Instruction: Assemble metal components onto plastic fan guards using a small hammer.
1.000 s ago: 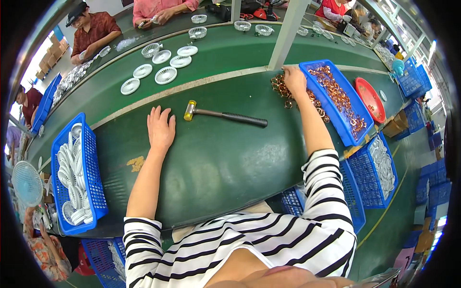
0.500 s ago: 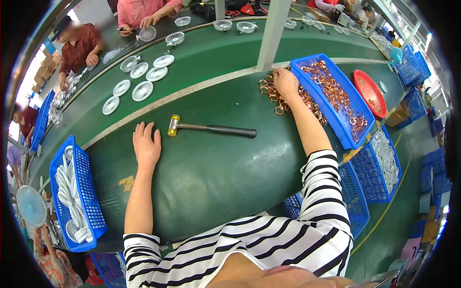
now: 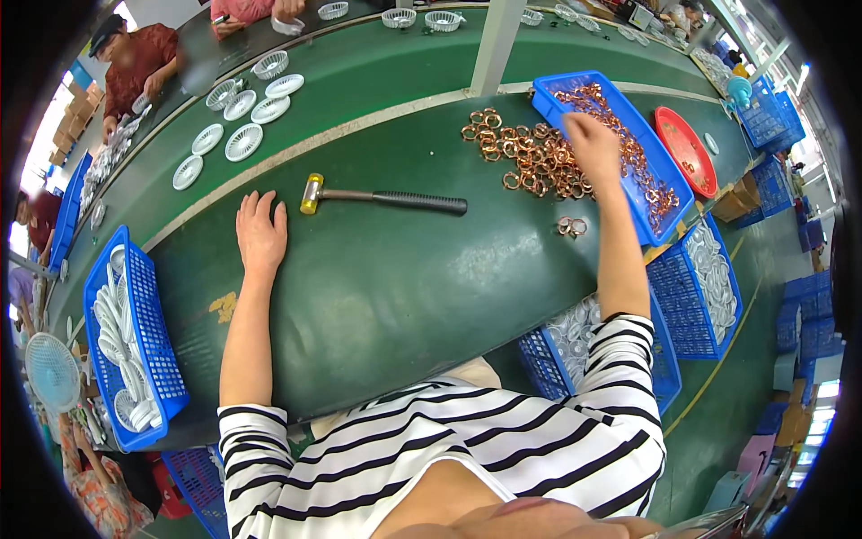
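Observation:
My left hand (image 3: 260,232) lies flat on the green table (image 3: 386,296), fingers stretched, left of a mallet (image 3: 415,201) with a yellow head and black grip. My right hand (image 3: 594,151) hovers at the near-left rim of a blue tray (image 3: 639,226) full of copper-coloured rings. Its fingers are bent together; whatever they may hold is hidden. Beside the tray, a heap of the same copper rings (image 3: 530,154) is spread on the table, partly behind my right hand. A few loose rings (image 3: 571,226) lie apart, nearer to me.
A blue basket (image 3: 160,332) of white slotted discs stands at the left edge. A red bowl (image 3: 687,153) sits beyond the tray. White round parts (image 3: 243,142) rest on the belt beyond the pale strip. A post (image 3: 496,49) rises there. Baskets of pale parts (image 3: 709,283) stand right.
My right hand has moved from the heap's far side toward me and right, to the tray's rim. The heap has spread wider, and loose rings show nearer me. My left hand stays beside the mallet.

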`<state>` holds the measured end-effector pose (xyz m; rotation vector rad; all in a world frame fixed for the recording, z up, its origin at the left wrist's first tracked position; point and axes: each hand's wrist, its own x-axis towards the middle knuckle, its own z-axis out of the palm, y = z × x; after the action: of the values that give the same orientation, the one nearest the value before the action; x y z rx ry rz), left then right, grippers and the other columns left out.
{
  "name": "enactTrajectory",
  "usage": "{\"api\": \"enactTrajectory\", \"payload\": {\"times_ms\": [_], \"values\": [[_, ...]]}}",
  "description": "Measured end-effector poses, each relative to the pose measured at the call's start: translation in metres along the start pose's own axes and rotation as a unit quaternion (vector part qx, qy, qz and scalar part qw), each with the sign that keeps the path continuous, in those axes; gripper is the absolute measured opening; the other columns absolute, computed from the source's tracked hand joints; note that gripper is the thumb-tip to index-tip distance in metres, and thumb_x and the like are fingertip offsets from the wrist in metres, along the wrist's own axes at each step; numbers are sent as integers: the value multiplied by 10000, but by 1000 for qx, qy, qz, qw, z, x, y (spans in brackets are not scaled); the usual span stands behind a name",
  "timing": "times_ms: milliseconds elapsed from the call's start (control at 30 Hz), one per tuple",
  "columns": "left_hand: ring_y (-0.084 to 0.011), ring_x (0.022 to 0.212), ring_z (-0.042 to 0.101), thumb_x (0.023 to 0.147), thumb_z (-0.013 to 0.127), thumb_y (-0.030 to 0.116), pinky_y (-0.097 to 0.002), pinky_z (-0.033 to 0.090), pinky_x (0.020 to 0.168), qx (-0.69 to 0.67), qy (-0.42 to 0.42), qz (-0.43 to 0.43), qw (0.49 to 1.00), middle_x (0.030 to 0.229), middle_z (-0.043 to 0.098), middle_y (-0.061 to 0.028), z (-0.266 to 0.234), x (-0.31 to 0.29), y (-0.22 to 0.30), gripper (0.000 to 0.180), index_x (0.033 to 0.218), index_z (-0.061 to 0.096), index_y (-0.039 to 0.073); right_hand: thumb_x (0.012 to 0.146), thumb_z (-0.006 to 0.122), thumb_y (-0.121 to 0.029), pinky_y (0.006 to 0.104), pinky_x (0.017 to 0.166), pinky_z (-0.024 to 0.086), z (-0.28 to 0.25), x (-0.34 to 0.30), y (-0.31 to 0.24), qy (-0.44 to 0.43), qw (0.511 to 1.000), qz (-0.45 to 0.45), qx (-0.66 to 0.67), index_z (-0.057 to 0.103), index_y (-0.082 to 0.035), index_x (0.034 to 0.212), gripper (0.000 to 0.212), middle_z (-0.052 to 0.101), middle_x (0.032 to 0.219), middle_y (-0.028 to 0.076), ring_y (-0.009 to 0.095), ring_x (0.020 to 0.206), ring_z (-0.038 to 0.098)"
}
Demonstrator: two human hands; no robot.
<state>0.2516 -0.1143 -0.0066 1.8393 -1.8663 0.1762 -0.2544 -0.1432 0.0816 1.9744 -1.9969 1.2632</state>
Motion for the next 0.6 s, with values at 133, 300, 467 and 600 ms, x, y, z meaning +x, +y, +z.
{"api": "enactTrajectory", "payload": {"times_ms": [133, 300, 467, 600], "values": [[-369, 1254, 443, 908, 555, 254, -459, 319, 1076, 0, 8, 5, 1000, 1283, 532, -209, 1, -1, -1, 324, 1165, 606, 63, 875, 605, -246, 351, 705, 512, -39, -23, 23, 19, 998, 44, -46, 703, -85, 992, 222, 688, 852, 155, 271, 780, 684], [-369, 1247, 450, 901, 564, 250, -452, 328, 1070, -6, 11, 7, 1000, 1277, 538, -206, 2, -3, -2, 321, 1160, 609, 65, 896, 588, -270, 387, 786, 496, -41, -96, 33, 62, 989, 91, -97, 680, -54, 1017, 264, 674, 914, 169, 315, 859, 649], [-367, 1234, 462, 889, 574, 242, -446, 342, 1059, -7, 20, 23, 1000, 1264, 549, -200, 7, 3, 0, 311, 1142, 620, 67, 897, 602, -289, 438, 995, 395, 11, -132, 23, 24, 993, 49, -105, 514, 2, 1244, 461, 531, 1240, 241, 375, 1140, 519], [-369, 1164, 516, 847, 611, 177, -432, 406, 1003, -74, 75, 48, 993, 1178, 594, -200, 2, -7, -13, 250, 1059, 653, 52, 909, 581, -258, 400, 972, 415, 28, -106, -13, -11, 999, 20, 49, 522, 10, 1227, 420, 538, 1232, 227, 366, 1134, 527]]}}
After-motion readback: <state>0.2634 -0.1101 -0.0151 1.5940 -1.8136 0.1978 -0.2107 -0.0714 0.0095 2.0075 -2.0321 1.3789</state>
